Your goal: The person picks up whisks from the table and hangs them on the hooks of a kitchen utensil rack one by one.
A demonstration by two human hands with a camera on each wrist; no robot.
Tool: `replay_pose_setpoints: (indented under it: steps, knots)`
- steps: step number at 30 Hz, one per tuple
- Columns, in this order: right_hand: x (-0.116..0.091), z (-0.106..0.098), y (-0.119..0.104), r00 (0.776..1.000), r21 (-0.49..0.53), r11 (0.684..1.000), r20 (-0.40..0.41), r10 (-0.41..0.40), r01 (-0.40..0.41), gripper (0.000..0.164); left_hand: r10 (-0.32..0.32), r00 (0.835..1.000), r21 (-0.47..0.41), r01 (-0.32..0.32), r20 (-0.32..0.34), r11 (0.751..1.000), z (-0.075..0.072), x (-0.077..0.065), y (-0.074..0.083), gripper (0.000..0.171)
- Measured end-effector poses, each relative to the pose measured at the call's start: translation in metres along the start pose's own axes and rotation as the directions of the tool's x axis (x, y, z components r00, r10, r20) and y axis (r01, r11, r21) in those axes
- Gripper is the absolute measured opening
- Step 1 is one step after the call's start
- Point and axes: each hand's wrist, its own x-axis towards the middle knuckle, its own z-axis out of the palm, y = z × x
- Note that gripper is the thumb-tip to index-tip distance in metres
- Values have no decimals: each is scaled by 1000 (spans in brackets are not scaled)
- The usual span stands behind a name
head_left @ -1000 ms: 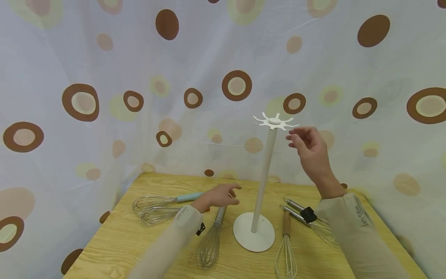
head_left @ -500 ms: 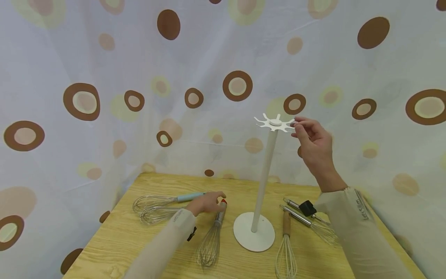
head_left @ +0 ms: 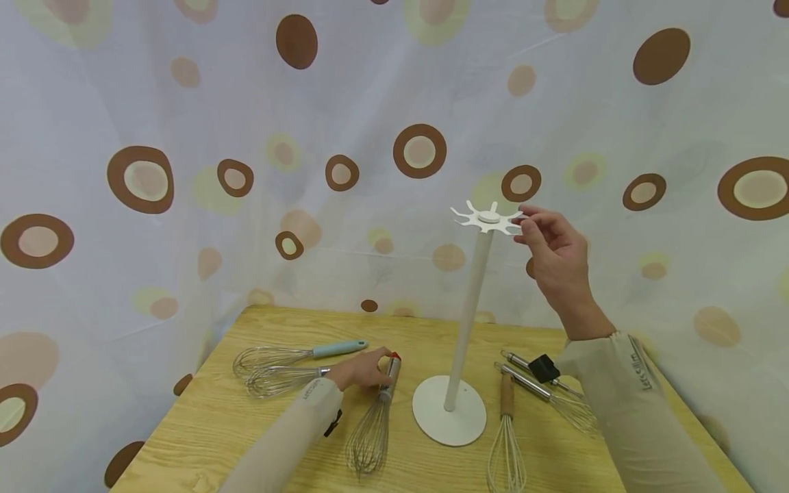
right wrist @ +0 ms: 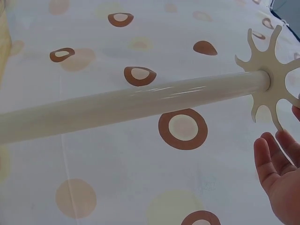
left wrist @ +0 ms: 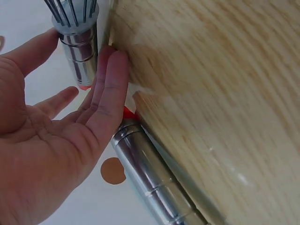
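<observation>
A tall white stand [head_left: 466,322] with a flat top of curved hooks [head_left: 490,219] rises from a round base. My right hand [head_left: 557,253] is at the hooks' right side, thumb and index finger pinching a hook tip; in the right wrist view its fingers [right wrist: 269,164] meet the hook ends. My left hand [head_left: 364,368] reaches over the steel handle of a balloon whisk [head_left: 370,431] lying left of the base. In the left wrist view that handle [left wrist: 80,54] stands between thumb and nearly straight fingers. Whether they press on it is unclear.
Left on the wooden table [head_left: 203,424] lie a blue-handled whisk [head_left: 339,348] and a steel whisk [head_left: 280,378], partly hidden by my hand. Right of the base lie a wooden-handled whisk [head_left: 507,404] and steel-handled whisks [head_left: 524,378]. A dotted curtain [head_left: 370,103] hangs behind.
My left hand has moved left and down, away from the stand's pole to the steel whisk's handle. My right hand has come up to the hooks and stayed there.
</observation>
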Motion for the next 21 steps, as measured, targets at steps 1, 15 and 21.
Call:
replay_pose_setpoints:
  steps: [1,15,21]
  knots:
    - [0,0,0,1000,0,1000,1,-1,1,15,0,1000,-8,0,0,1000,0,1,-1,62]
    - [-1,-1,-2,1000,-43,999,27,-3,4,28,-43,999,-13,43,-27,999,8,8,-4,54]
    - [-1,-2,-1,1000,-76,997,18,11,-10,27,-22,1000,-119,20,-13,993,7,4,-3,52]
